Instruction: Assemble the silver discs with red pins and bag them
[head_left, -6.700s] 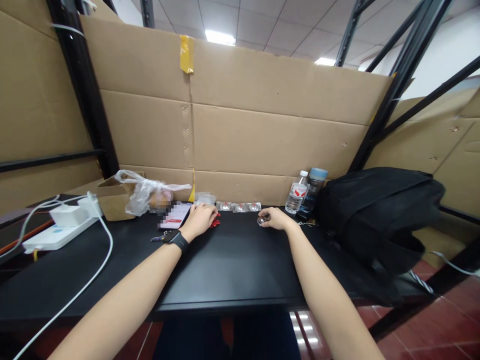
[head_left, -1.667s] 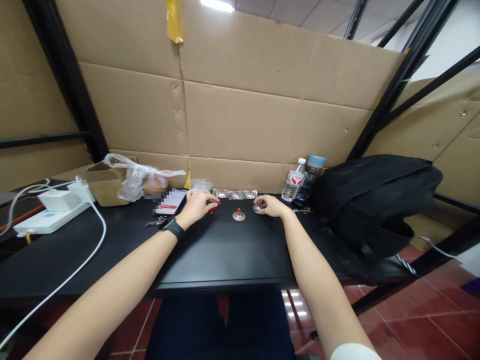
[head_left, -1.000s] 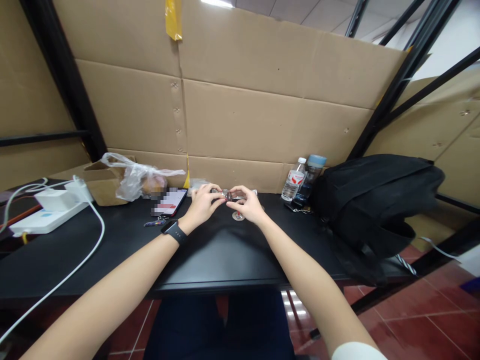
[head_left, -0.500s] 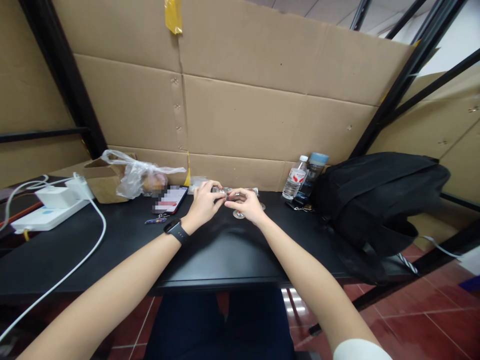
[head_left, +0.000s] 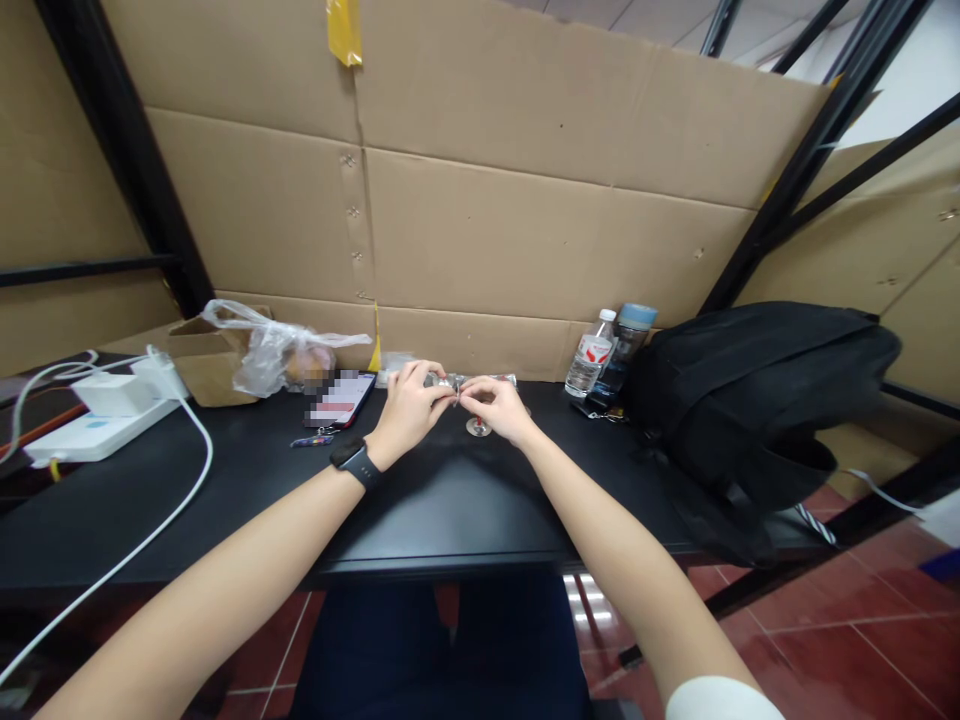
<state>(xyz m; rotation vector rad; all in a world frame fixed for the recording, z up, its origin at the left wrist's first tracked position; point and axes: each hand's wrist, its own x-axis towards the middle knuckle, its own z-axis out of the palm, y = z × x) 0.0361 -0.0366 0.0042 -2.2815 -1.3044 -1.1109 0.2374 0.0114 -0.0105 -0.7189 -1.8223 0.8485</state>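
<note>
A black backpack slumped over the right end of the black table, with a clear water bottle and a darker blue-capped bottle just beside it against the cardboard wall. To the left lay a phone, a brown cardboard box with a crumpled plastic bag on it, and a white power strip whose white cable trailed toward the near edge. A row of small clear packets lay by the wall behind the hands, partly hidden by them. The water bottle's label was red and white, its writing too small to read. Both forearms reached straight out over the table, the left wrist wearing a black watch. The left hand and right hand met fingertip to fingertip, pinching a small silvery part between them just above the table's far middle; the grip was narrow, closed on the part. Another small metal piece with a red tip stood on the table just below the right hand.
</note>
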